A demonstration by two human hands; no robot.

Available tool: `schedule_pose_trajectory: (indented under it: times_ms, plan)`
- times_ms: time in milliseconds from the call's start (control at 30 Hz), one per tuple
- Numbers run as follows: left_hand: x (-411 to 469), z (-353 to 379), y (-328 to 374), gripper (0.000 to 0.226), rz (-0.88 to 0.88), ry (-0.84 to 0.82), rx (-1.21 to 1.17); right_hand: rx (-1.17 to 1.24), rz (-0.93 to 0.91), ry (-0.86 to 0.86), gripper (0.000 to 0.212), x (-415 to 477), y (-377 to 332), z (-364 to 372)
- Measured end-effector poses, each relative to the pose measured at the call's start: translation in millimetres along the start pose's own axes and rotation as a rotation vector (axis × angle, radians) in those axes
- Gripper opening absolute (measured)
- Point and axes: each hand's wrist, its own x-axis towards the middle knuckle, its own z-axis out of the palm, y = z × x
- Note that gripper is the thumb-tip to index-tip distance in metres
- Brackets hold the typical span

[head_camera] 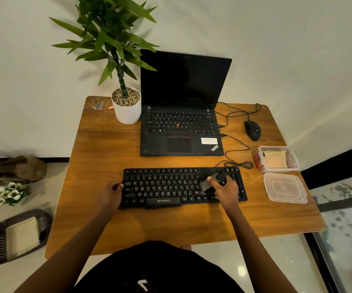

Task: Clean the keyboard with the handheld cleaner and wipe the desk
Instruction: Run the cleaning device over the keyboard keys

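Single head-worn wide-angle view, facing forward and steeply down from the near edge of the bench (99, 157). Close range: whole benchtop in frame, wall (287, 49) behind, floor (223, 261) at both sides.

The right hand (225, 190) hides keyboard (162, 187) keys; fingers (211, 179) half cover the cleaner (205, 186).

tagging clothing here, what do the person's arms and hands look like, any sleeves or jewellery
Both arms are bare, no sleeves in view. The left hand and right hand wear no gloves; no watch, bracelet or ring shows. Black clothing sits at the bottom edge.
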Motion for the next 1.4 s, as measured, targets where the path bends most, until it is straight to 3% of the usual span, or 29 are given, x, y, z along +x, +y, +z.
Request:
schedule_pose_trajectory:
  times_ms: [100, 233, 400, 567, 633, 733, 900, 1067, 1267, 1400]
  plan:
    - [0, -1, -1, 0.027, -0.015, -0.028, -0.008, 0.038, 0.011, 0.144, 0.015, -2, 6, -9]
    - [-2, 0, -1, 0.028, -0.011, -0.026, -0.020, -0.020, 0.024, 0.035, 0.025, -13, 11, -1]
    - [-3, -2, -1, 0.030, -0.007, -0.028, -0.001, 0.034, 0.022, 0.147, 0.025, -11, 9, -6]
    - [-4, -2, 2, 0.029, -0.005, -0.009, 0.041, -0.014, 0.025, 0.000, 0.020, -17, 9, 10]
    - [-3, -2, 1, 0.028, -0.009, -0.022, 0.016, 0.042, 0.036, 0.076, 0.014, -15, 7, 7]
    - [-4, -1, 1, 0.026, -0.002, -0.007, 0.022, 0.041, 0.021, 0.174, 0.022, -17, 3, 3]
    - [-6, 0, 2, 0.027, 0.029, 0.007, 0.041, 0.031, 0.026, -0.036, 0.015, -28, 0, 21]
    - [-6, 0, 3, 0.028, 0.031, 0.016, 0.047, -0.013, 0.030, 0.177, 0.022, -18, 2, 8]
    - [-7, -1, 1, 0.029, 0.042, 0.005, 0.046, -0.047, 0.005, -0.033, 0.016, -27, -2, 24]
    - [-6, -1, 2, 0.028, 0.049, -0.002, 0.069, 0.025, 0.068, 0.130, 0.019, -13, -1, 6]
